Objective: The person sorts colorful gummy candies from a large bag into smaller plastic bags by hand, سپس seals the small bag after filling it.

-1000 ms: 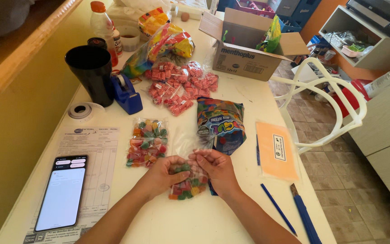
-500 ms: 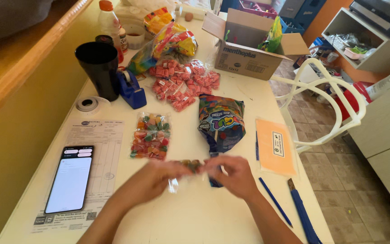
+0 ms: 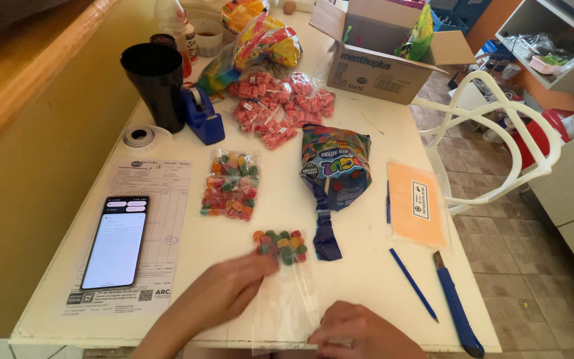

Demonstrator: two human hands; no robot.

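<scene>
A clear plastic bag (image 3: 286, 299) lies flat on the white table (image 3: 367, 139), with colourful candies (image 3: 282, 245) bunched at its far end. My left hand (image 3: 224, 292) rests on the bag's left side, fingertips touching the candies. My right hand (image 3: 363, 332) presses the bag's near open end at the table's front edge. A second filled small candy bag (image 3: 230, 184) lies further back, and a large blue candy packet (image 3: 333, 174) lies to its right.
A phone (image 3: 115, 240) lies on a printed sheet (image 3: 144, 233) at left. A black cup (image 3: 156, 86), blue tape dispenser (image 3: 202, 114), tape roll (image 3: 139, 137), red wrapped sweets (image 3: 277, 110) and cardboard box (image 3: 380, 56) stand behind. An orange packet (image 3: 416, 203), blue pen (image 3: 413, 284) and cutter (image 3: 458, 307) lie right. A white chair (image 3: 499, 133) stands beside.
The bag, held up bunched between both hands, now lies flat on the table. My left hand moved onto its side and my right hand slid back to its near end.
</scene>
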